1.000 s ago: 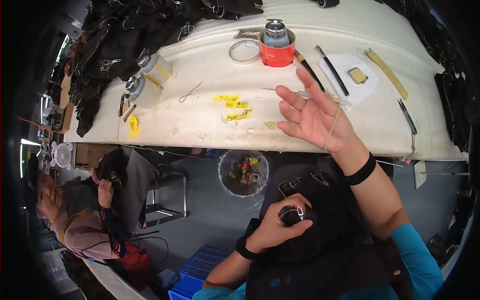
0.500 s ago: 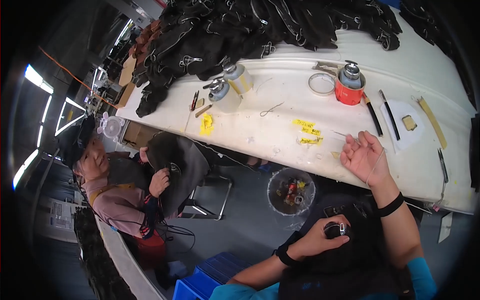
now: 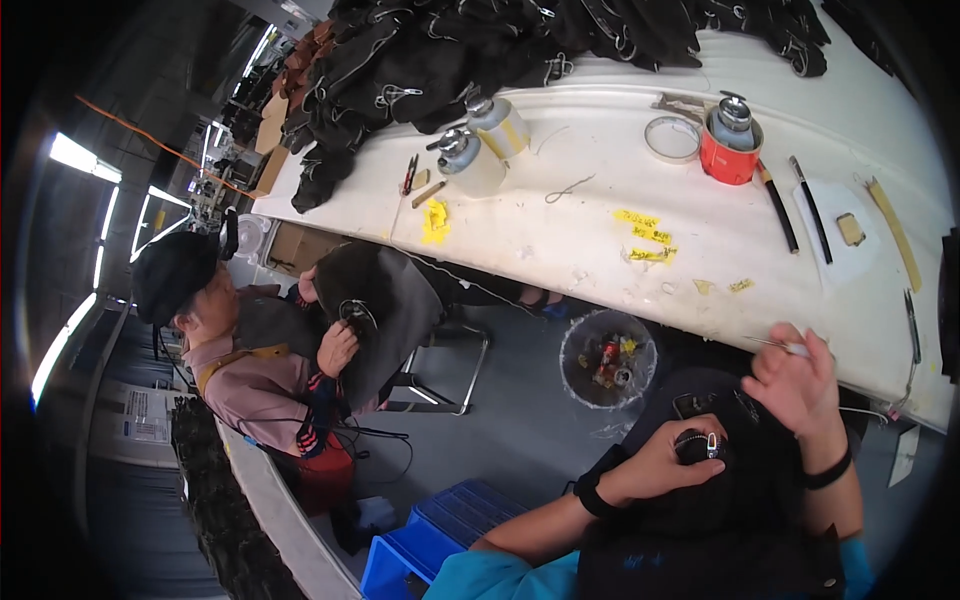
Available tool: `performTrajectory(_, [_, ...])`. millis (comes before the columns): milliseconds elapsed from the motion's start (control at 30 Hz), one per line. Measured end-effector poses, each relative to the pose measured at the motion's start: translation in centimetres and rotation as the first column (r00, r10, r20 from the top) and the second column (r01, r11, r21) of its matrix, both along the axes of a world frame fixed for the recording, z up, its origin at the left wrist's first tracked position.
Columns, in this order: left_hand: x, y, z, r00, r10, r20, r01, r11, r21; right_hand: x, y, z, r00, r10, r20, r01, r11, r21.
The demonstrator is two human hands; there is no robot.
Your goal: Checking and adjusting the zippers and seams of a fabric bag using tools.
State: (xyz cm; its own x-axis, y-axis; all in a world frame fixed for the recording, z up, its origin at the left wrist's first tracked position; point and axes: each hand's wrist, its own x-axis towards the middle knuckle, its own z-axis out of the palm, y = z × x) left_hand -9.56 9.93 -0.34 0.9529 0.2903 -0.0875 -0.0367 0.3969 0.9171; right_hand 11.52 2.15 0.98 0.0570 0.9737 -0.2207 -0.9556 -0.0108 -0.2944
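My left hand (image 3: 660,468) is closed around a bunched piece of black fabric (image 3: 690,447), where a zipper with a silver pull (image 3: 712,445) curves over the bulge. The rest of this dark cloth spreads over my lap. Just off the table edge, up and right of it, my right hand (image 3: 805,385) is raised with its fingers curled. Between thumb and fingers is a thin pointed tool (image 3: 795,348) with a pale handle, its metal tip aimed left. The exact kind of tool is too small to tell.
The white table (image 3: 560,235) holds pump bottles (image 3: 470,165), a red tin (image 3: 728,150), a tape roll (image 3: 672,139), brushes (image 3: 778,208) and piled black garments (image 3: 420,70). A lined bin (image 3: 608,365) stands below. At left, a co-worker (image 3: 260,345) handles dark fabric beside a blue crate (image 3: 425,540).
My right hand has come down from over the table toward my lap, and its fingers have curled in around the tool. My left hand keeps its grip. The whole view has shifted slightly.
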Motion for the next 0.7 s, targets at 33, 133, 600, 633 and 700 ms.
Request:
performTrajectory(33, [0.1, 0.0, 0.0, 1.000, -0.008, 0.001, 0.008, 1.000, -0.017, 0.1, -2.3, 0.2, 0.992, -0.087, 0.089, 0.097, 0.989, -0.111])
performTrajectory(133, [0.9, 0.6, 0.8, 0.998, -0.054, -0.030, 0.054, 0.998, 0.023, 0.7, -7.2, -0.5, 0.939, -0.218, 0.267, 0.276, 0.939, -0.205])
performTrajectory(600, [1.4, -1.0, 1.8, 0.996, 0.017, -0.085, -0.006, 0.992, 0.128, -4.8, -8.3, 2.1, 0.811, -0.214, 0.544, 0.227, 0.973, 0.043])
performTrajectory(633, [1.3, -1.2, 1.7, 0.996, 0.035, -0.080, -0.026, 0.994, 0.108, -5.0, -8.2, 2.0, 0.813, -0.209, 0.543, 0.227, 0.973, 0.035])
performTrajectory(700, [1.0, -1.5, 1.5, 0.997, 0.042, -0.067, -0.034, 0.994, 0.108, -5.1, -8.0, 1.9, 0.642, -0.265, 0.719, 0.227, 0.962, 0.152])
